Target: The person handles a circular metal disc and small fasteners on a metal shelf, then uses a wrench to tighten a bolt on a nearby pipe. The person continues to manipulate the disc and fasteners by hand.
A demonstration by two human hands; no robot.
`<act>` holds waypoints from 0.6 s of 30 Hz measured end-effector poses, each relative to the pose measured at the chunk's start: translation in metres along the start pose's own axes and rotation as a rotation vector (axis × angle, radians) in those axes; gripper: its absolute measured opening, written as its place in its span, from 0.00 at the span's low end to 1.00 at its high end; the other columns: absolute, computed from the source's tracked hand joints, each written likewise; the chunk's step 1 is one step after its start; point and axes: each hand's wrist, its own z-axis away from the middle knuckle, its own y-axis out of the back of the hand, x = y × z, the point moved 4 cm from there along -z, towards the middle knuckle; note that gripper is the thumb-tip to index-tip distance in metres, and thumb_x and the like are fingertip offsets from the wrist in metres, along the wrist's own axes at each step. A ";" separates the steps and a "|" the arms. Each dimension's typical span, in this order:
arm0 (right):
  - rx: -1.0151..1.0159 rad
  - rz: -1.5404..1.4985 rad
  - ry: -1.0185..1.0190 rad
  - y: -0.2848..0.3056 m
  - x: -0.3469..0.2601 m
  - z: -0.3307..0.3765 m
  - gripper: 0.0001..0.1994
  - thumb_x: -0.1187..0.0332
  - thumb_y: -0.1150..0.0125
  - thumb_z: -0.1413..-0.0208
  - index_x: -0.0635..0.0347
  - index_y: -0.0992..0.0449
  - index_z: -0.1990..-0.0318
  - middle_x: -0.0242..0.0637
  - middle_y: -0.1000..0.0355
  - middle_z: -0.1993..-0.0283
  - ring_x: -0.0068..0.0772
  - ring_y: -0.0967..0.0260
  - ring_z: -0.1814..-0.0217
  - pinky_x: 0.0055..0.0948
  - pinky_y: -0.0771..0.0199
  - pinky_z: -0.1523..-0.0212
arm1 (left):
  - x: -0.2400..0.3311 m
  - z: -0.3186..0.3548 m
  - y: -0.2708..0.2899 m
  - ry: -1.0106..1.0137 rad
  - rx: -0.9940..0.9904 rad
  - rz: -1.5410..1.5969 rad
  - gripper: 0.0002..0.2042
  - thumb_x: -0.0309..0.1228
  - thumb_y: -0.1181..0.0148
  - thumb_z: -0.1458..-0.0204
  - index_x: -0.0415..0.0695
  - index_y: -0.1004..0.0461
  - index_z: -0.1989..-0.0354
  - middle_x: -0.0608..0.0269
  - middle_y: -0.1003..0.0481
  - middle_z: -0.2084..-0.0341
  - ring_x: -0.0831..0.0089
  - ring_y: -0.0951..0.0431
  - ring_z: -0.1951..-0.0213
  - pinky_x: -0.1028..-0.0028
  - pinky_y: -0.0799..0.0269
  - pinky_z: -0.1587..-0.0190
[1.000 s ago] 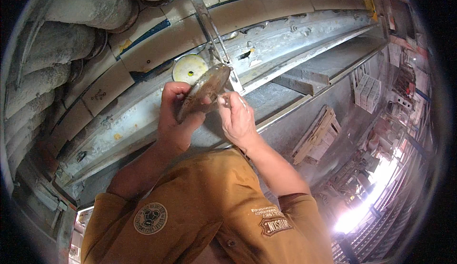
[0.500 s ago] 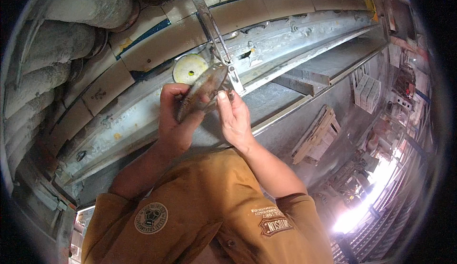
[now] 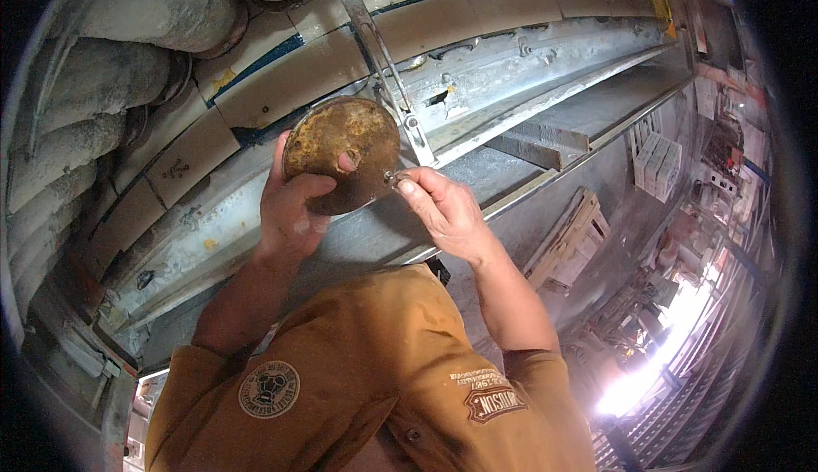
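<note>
My left hand (image 3: pixel 294 208) grips a round disc (image 3: pixel 336 127), brown and rust-stained with a hole in its middle. The thumb lies over the disc's near face, and a fingertip shows through the hole. At the disc's right edge, the thumb and forefinger of my right hand (image 3: pixel 443 212) pinch a small shiny metal piece (image 3: pixel 392 177), too small to name exactly. A slotted metal arm (image 3: pixel 375 50) slants down just beyond the disc, its lower end close to my right hand.
Behind runs a curved row of beige tiles (image 3: pixel 307 63) above a wet, pale metal ledge (image 3: pixel 503 63). Large grey rounded housings (image 3: pixel 128 12) line the upper left. A metal trough (image 3: pixel 486 182) crosses below my hands. White boxes (image 3: pixel 658 167) and a wooden pallet (image 3: pixel 567 242) stand at right.
The brown disc has turned from nearly edge-on to face me, and now covers the pale yellow disc seen behind it. My right hand has shifted slightly right and down.
</note>
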 end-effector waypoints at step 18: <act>-0.139 0.170 0.066 0.014 -0.004 -0.005 0.16 0.56 0.47 0.40 0.61 0.27 0.68 0.44 0.30 0.74 0.44 0.29 0.70 0.37 0.31 0.67 | -0.005 -0.001 -0.006 0.062 -0.085 -0.117 0.26 0.14 0.52 0.66 0.40 0.41 0.52 0.53 0.29 0.57 0.62 0.26 0.53 0.62 0.29 0.48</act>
